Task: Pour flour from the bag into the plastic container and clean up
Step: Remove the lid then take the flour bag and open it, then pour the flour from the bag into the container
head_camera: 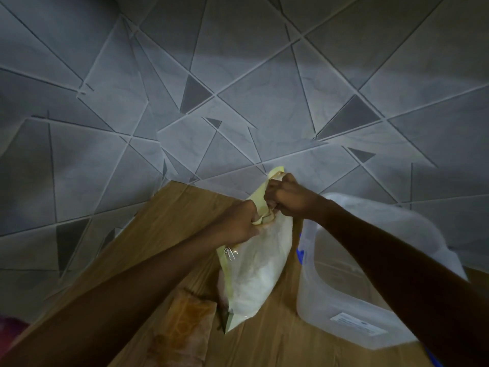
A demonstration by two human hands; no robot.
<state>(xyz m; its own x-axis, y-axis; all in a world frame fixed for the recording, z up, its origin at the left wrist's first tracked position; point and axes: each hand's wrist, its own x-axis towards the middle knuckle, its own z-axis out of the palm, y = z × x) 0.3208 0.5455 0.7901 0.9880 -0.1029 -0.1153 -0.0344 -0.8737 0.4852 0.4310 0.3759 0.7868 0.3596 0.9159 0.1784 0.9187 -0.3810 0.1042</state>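
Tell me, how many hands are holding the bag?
2. The left hand grips the bag near its top; the right hand grips the top edge, just above it.

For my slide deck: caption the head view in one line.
Both hands, left and right, grip the bag top beside the container on a wooden table.

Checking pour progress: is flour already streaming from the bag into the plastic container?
No, both the left hand and right hand grip the top of the bag, held upright beside the plastic container.
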